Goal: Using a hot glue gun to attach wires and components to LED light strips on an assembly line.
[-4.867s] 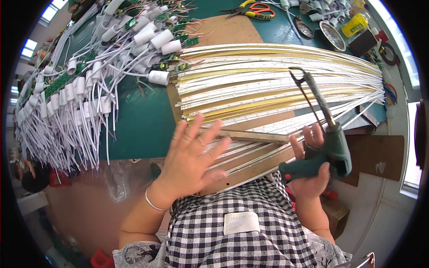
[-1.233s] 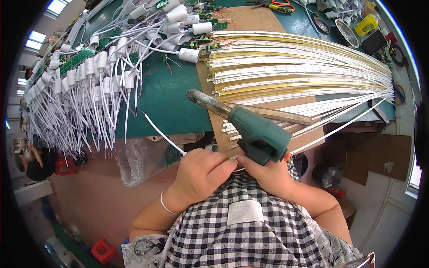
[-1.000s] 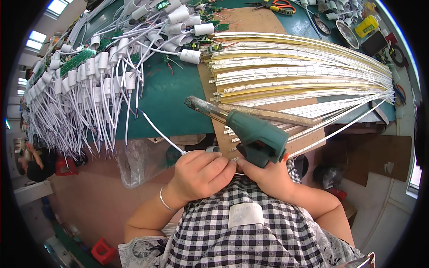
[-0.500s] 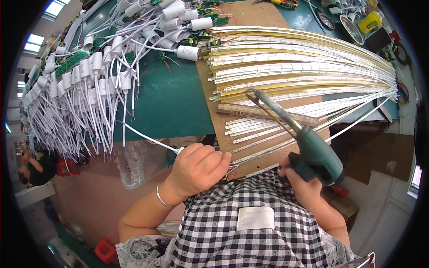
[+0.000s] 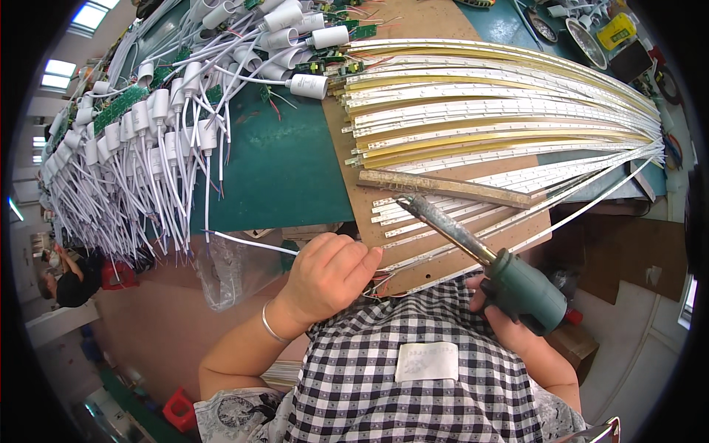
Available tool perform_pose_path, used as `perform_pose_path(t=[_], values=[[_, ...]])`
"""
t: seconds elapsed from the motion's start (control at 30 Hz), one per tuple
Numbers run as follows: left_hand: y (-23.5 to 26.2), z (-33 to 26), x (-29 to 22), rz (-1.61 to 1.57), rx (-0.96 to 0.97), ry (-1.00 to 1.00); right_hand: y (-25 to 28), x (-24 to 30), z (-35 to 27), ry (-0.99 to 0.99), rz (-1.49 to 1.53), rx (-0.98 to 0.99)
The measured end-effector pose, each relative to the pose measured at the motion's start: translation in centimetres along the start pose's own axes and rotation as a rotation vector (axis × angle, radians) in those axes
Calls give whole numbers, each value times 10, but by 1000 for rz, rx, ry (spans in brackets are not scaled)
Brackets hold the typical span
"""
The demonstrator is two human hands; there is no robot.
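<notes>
soldering iron held over the strip ends at the board's near edge

the right hand [image 5: 509,325] is closed around the green handle of a soldering iron [image 5: 473,258], whose dark tip lies over the brown board [image 5: 443,251], just past its near edge. the left hand [image 5: 325,273] is curled shut at the board's near left corner, where a thin white wire [image 5: 247,242] is pinched and a few fine coloured leads show at the fingertips. whether the leads touch a strip cannot be told.

on the board, a fan of long white and yellow led strips [image 5: 502,111] is spread from its far edge toward its near edge, and a scorched wooden bar [image 5: 443,188] is laid across them just beyond the iron's tip. to the left of the board, on the green desk [image 5: 281,170], a mass of white capped cables [image 5: 148,148] is hung over the edge. beyond the board's far right corner, small tools and a round tin [image 5: 587,40] are seen.

for a clean joint, it is judged that the leads should be held steady against the strip's end pad by the left hand, the tip brought down flat on pad and wire together, and lifted once the solder flows. the neighbouring strips and the fingers should be kept clear of the hot barrel.
</notes>
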State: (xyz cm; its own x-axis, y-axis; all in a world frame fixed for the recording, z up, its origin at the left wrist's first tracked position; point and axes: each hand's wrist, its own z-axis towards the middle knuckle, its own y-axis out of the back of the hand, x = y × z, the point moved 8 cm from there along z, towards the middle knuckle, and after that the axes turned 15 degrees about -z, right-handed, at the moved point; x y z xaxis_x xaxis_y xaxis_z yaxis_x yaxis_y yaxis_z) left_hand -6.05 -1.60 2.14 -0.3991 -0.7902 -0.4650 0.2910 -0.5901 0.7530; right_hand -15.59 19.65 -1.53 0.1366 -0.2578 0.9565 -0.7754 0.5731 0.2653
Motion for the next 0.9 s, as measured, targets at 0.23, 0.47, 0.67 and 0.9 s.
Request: perform_pose_path(t=[0.23,0.47,0.67,0.9], values=[[0,-1,2,2,-13,16,-6,-6,-2,-114,-1,128],[2,2,0,25,60,23,-33,46,66,313,-67,187],[1,1,0,19,49,17,-51,40,75,395,55,149],[1,0,0,20,7,3,-50,32,79,293,113,147]])
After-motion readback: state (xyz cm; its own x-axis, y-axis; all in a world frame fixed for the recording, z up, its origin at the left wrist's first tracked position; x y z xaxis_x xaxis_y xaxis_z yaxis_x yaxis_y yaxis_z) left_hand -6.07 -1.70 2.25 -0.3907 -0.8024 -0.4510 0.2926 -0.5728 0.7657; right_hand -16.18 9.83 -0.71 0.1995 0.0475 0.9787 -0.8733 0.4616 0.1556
